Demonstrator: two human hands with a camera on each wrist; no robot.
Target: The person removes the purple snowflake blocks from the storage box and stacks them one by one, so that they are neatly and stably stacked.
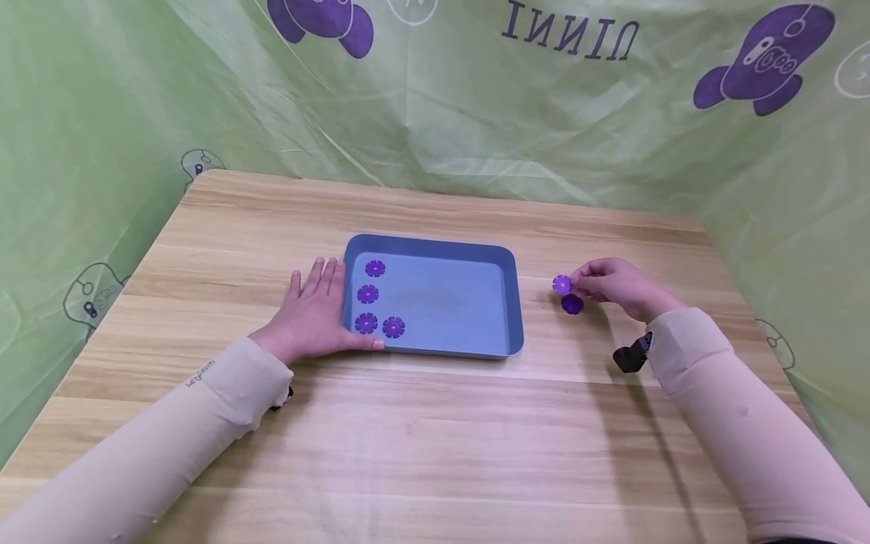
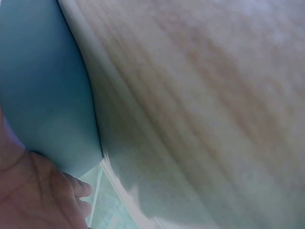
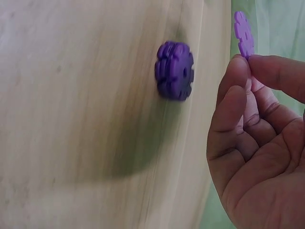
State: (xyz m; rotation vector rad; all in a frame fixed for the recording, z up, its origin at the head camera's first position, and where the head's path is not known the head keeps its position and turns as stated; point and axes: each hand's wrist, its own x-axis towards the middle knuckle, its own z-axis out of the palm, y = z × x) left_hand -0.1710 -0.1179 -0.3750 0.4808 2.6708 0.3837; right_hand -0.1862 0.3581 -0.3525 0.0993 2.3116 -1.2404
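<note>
Between thumb and fingertip, my right hand (image 1: 615, 285) pinches one purple snowflake disc (image 1: 562, 285), which the right wrist view shows raised off the table. Below it a short stack of purple discs (image 3: 174, 71) stands on the wood. My left hand (image 1: 316, 317) lies spread against the left side of a blue tray (image 1: 513, 302), its thumb along the near rim. Inside the tray, along the left, purple discs lie flat: a top disc (image 1: 375, 268), a middle disc (image 1: 368, 294), a lower disc (image 1: 366, 323) and one beside it (image 1: 393, 327). In the left wrist view the palm (image 2: 38, 191) meets the tray wall.
The tray sits on a wood-grain table (image 1: 435, 438). Green printed sheeting (image 1: 469, 98) hangs behind and at both sides of it. A small black device (image 1: 632, 355) is attached at the right cuff.
</note>
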